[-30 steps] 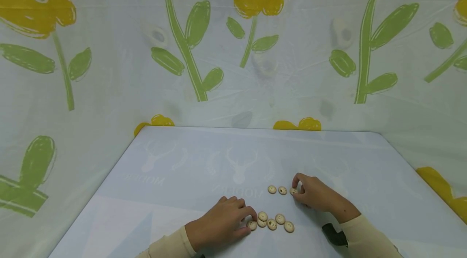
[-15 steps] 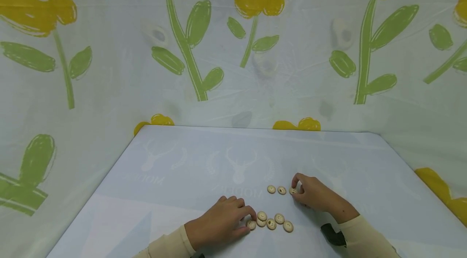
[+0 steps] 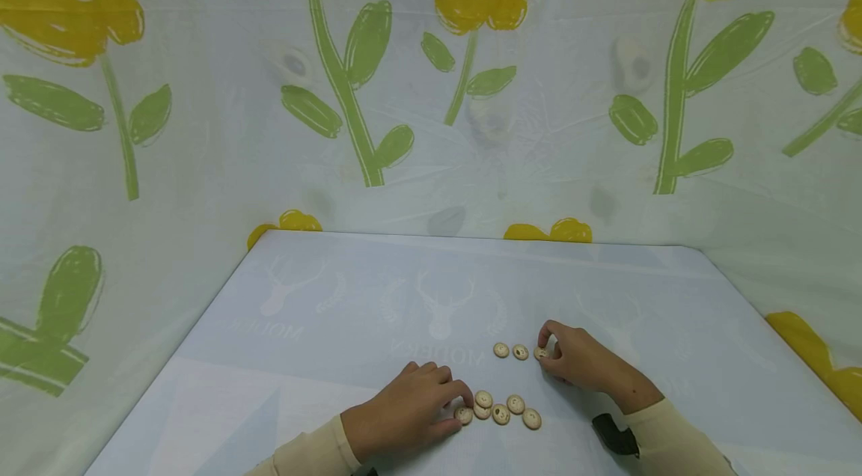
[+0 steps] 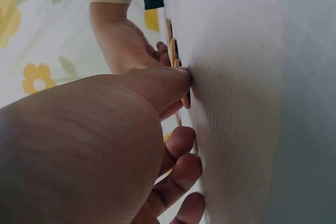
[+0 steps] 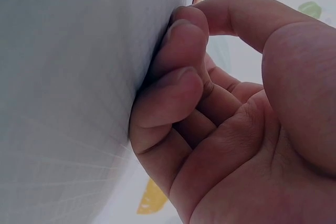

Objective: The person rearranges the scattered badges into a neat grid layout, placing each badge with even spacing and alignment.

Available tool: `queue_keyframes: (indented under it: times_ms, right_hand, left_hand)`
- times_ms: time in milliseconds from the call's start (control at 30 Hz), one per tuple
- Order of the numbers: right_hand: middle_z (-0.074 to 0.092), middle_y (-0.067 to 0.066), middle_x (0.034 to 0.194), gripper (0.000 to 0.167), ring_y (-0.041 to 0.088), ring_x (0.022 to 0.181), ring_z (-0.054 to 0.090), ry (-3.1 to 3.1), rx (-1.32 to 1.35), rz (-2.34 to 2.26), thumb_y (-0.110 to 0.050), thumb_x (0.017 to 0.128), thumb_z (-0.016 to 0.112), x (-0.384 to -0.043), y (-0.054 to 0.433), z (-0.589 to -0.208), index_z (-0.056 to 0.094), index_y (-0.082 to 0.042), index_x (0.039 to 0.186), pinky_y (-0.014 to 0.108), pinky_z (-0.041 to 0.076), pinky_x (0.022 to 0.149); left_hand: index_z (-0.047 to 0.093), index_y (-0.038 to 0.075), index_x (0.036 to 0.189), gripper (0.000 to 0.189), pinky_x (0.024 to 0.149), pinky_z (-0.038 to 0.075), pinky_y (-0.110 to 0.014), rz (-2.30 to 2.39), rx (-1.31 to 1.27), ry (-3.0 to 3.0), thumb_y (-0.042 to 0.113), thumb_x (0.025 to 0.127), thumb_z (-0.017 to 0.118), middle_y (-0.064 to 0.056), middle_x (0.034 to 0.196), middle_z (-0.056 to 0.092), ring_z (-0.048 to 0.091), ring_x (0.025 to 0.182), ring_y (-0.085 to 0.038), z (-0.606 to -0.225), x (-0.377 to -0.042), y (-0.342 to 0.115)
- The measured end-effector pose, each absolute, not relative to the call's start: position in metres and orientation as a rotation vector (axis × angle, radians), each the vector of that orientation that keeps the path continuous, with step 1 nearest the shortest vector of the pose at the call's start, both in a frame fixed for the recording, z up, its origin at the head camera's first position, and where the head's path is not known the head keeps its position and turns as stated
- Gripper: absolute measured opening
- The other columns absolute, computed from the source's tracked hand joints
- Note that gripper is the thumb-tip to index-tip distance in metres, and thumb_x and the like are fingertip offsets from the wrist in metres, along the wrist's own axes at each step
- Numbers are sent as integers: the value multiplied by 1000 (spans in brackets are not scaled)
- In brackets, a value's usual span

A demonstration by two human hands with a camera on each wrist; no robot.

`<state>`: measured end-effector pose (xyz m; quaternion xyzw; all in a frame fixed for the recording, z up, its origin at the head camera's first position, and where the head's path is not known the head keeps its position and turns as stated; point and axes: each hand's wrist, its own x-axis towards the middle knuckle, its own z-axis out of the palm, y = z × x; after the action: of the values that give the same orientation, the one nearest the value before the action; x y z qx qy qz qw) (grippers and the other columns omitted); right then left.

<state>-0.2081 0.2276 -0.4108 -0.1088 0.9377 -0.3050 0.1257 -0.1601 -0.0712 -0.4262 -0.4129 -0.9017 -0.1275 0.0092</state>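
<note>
Small round pale wooden discs with dark markings lie on the table in the head view. My left hand (image 3: 407,412) pinches the leftmost disc (image 3: 463,415) of the nearer group between thumb and index finger. Right beside it, one disc (image 3: 483,399) overlaps another disc (image 3: 481,412). Farther back, my right hand (image 3: 579,358) has thumb and index finger around a disc (image 3: 541,352), at the right end of a short row with two other discs, a middle one (image 3: 520,352) and a left one (image 3: 501,349). In the right wrist view the right thumb and fingers are curled close to the tabletop.
More discs, such as one at the right end (image 3: 531,418), continue the nearer group. The white table (image 3: 323,311) has faint deer-head prints. A flower-patterned cloth (image 3: 559,102) hangs behind and at the sides. A dark strap piece (image 3: 616,434) sits at the right sleeve.
</note>
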Motion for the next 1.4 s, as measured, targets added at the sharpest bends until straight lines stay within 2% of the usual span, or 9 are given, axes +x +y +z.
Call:
queue_keyframes:
  times_ms: [367,667,933,1400]
  right_hand:
    - [55,-1,58,20,13,53,49,2722,-379,-891,-10,92,65,-211,229,-413,53,-8,108,25,37,47]
    - [55,-3,65,13,9,56,49,2712,-576,-859,-12,95,62,-210,227,-402,55,-11,107,25,42,51]
    - [56,-6,69,14,4,59,48,2616,-725,-859,-14,93,67,-205,217,-401,58,-15,104,22,43,54]
    - [54,-9,69,21,2,59,47,2505,-793,-796,-19,84,76,-195,208,-399,63,-23,100,21,40,53]
  left_hand:
    - [66,35,114,23,69,32,-19,-393,-1307,-2767,38,92,71,17,84,52,42,76,3,-427,-160,-72]
    - [66,36,115,23,69,33,-20,-382,-1290,-2808,39,93,70,17,86,52,43,77,2,-422,-161,-69]
    - [66,35,114,23,67,32,-19,-378,-1295,-2810,39,92,70,16,85,52,42,76,2,-423,-160,-71]
    - [66,35,113,22,68,33,-20,-354,-1293,-2764,38,92,71,16,82,50,42,75,1,-424,-160,-72]
